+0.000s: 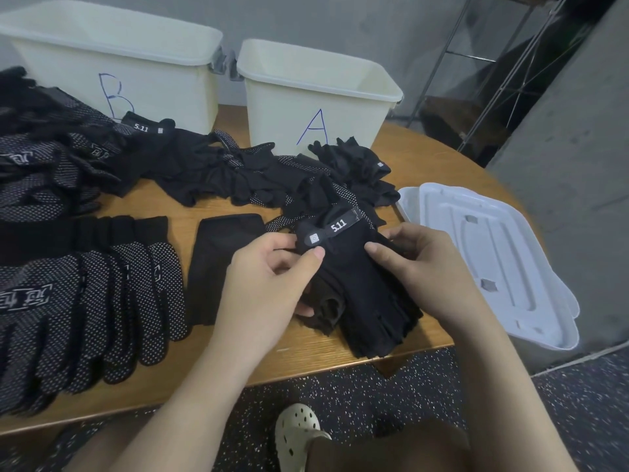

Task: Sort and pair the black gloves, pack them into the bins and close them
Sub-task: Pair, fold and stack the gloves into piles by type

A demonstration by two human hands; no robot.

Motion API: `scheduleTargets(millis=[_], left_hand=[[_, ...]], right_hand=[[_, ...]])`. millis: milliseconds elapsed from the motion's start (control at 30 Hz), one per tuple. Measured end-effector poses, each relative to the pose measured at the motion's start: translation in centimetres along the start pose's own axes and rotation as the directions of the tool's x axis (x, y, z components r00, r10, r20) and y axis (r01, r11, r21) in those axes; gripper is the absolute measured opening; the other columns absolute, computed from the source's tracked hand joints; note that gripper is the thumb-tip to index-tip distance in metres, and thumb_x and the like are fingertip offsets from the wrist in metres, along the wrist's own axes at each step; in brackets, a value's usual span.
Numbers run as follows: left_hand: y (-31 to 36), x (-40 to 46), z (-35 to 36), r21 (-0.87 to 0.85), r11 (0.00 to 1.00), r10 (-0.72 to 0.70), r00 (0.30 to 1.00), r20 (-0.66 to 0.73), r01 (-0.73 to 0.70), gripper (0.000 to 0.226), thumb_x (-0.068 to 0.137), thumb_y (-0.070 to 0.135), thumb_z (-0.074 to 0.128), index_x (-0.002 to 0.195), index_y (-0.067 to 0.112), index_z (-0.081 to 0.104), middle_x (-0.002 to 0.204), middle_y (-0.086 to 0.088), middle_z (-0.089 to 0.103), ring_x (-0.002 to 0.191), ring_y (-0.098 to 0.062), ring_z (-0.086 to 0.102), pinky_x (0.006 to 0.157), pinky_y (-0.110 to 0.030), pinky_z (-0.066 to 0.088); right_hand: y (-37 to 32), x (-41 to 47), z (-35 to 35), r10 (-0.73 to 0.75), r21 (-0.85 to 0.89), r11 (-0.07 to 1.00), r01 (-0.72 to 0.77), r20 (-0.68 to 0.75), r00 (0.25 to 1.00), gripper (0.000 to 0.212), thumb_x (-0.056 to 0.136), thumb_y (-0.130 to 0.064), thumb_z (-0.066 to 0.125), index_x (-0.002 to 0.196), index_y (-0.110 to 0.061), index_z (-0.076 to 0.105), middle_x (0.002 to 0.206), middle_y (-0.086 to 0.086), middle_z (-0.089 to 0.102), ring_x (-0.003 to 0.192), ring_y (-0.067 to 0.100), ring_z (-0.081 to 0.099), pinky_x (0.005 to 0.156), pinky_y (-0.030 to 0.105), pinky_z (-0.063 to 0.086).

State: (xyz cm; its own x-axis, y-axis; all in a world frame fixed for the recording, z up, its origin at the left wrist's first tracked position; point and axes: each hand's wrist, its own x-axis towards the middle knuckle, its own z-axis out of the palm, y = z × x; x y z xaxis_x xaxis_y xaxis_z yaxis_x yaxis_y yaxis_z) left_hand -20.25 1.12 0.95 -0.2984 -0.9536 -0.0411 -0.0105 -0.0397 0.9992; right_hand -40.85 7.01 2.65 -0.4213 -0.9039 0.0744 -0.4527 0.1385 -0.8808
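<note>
Black gloves (238, 175) are spread in a loose heap across the far middle of the wooden table (299, 356), in front of two cream bins. In the head view, a small stack of fingerless gloves (367, 294) marked 5.11 is held near the table's front edge. It is pinched at the wrist strap by the left hand (272, 277), thumb on top, and gripped on its other side by the right hand (418, 267), whose thumb is pressed on the upper face. A pile of dotted gloves (102, 301) is laid flat at the left, with a plain black glove (218, 267) just beside it. The bin marked B (112, 69) is placed at the back left and the bin marked A (316, 97) beside it. White lids (490, 267) are stacked at the table's right end.
</note>
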Motion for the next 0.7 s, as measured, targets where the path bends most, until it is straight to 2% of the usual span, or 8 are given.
scheduleTargets(millis=[100,200,367,433,500,567,600,700], left_hand=[[-0.3,0.2,0.1,0.035,0.999,0.022,0.999,-0.024,-0.022,0.029,0.089,0.031,0.078,0.116,0.021,0.072,0.082,0.005,0.078,0.064,-0.019,0.075,0.053,-0.042,0.063],[-0.4,0.1,0.3,0.070,0.995,0.068,0.997,-0.026,-0.066,0.031,0.089,0.032,0.079,0.117,0.023,0.072,0.081,0.006,0.076,0.065,-0.014,0.073,0.048,-0.034,0.059],[-0.7,0.0,0.4,0.182,0.967,0.187,0.982,-0.031,-0.178,0.017,0.088,0.040,0.077,0.098,0.045,0.064,0.081,0.013,0.075,0.075,-0.006,0.072,0.062,-0.046,0.063],[-0.8,0.0,0.3,0.206,0.958,0.212,0.976,-0.050,-0.198,0.022,0.087,0.043,0.075,0.107,0.037,0.071,0.082,0.014,0.074,0.076,-0.006,0.072,0.066,-0.043,0.063],[-0.9,0.0,0.2,0.263,0.931,0.286,0.954,-0.095,-0.253,0.029,0.088,0.042,0.074,0.114,0.029,0.071,0.088,0.016,0.073,0.080,-0.004,0.070,0.071,-0.030,0.059],[-0.6,-0.2,0.0,0.379,0.856,0.419,0.901,-0.112,-0.351,0.031,0.094,0.039,0.068,0.123,0.028,0.067,0.107,0.020,0.067,0.097,-0.003,0.065,0.081,-0.020,0.055],[-0.4,-0.3,-0.2,0.434,0.805,0.483,0.872,-0.084,-0.404,0.033,0.099,0.038,0.063,0.129,0.027,0.064,0.118,0.019,0.063,0.109,-0.003,0.062,0.091,-0.021,0.052],[-0.2,-0.7,-0.4,0.526,0.667,0.569,0.816,0.097,-0.528,0.040,0.107,0.037,0.048,0.144,0.026,0.057,0.147,0.015,0.050,0.139,-0.004,0.043,0.116,-0.018,0.032]], right_hand=[[0.1,0.2,0.1,-0.022,-0.076,0.997,0.017,-0.059,0.998,0.013,0.089,-0.031,0.079,0.089,-0.022,0.071,0.086,0.009,0.075,0.087,0.032,0.071,0.077,0.046,0.056],[0.1,0.0,0.0,-0.040,-0.099,0.995,0.030,-0.092,0.995,0.010,0.090,-0.031,0.078,0.090,-0.024,0.071,0.087,0.004,0.076,0.088,0.029,0.071,0.076,0.043,0.056],[0.1,-0.6,0.0,-0.036,-0.159,0.987,0.019,-0.102,0.994,0.007,0.091,-0.029,0.078,0.090,-0.025,0.071,0.085,0.001,0.076,0.083,0.023,0.071,0.074,0.041,0.056],[-0.1,-0.9,0.0,-0.043,-0.198,0.980,0.020,-0.113,0.993,0.006,0.091,-0.029,0.077,0.094,-0.025,0.073,0.087,-0.003,0.075,0.081,0.014,0.070,0.071,0.033,0.055],[-0.6,-1.3,0.0,-0.090,-0.260,0.964,0.049,-0.150,0.984,0.008,0.092,-0.029,0.076,0.099,-0.026,0.072,0.090,-0.008,0.072,0.080,0.004,0.065,0.069,0.016,0.048],[-1.2,-1.9,0.1,-0.187,-0.351,0.929,0.114,-0.180,0.966,0.015,0.093,-0.028,0.073,0.107,-0.023,0.072,0.095,-0.014,0.065,0.085,0.002,0.061,0.076,0.012,0.045],[-1.6,-2.3,0.3,-0.243,-0.386,0.908,0.161,-0.174,0.954,0.019,0.095,-0.029,0.071,0.112,-0.021,0.071,0.099,-0.016,0.062,0.090,0.001,0.059,0.083,0.014,0.044],[-2.5,-3.5,1.8,-0.358,-0.391,0.869,0.303,-0.074,0.931,0.035,0.104,-0.034,0.057,0.134,-0.019,0.063,0.132,-0.015,0.057,0.126,-0.003,0.049,0.110,0.013,0.033]])
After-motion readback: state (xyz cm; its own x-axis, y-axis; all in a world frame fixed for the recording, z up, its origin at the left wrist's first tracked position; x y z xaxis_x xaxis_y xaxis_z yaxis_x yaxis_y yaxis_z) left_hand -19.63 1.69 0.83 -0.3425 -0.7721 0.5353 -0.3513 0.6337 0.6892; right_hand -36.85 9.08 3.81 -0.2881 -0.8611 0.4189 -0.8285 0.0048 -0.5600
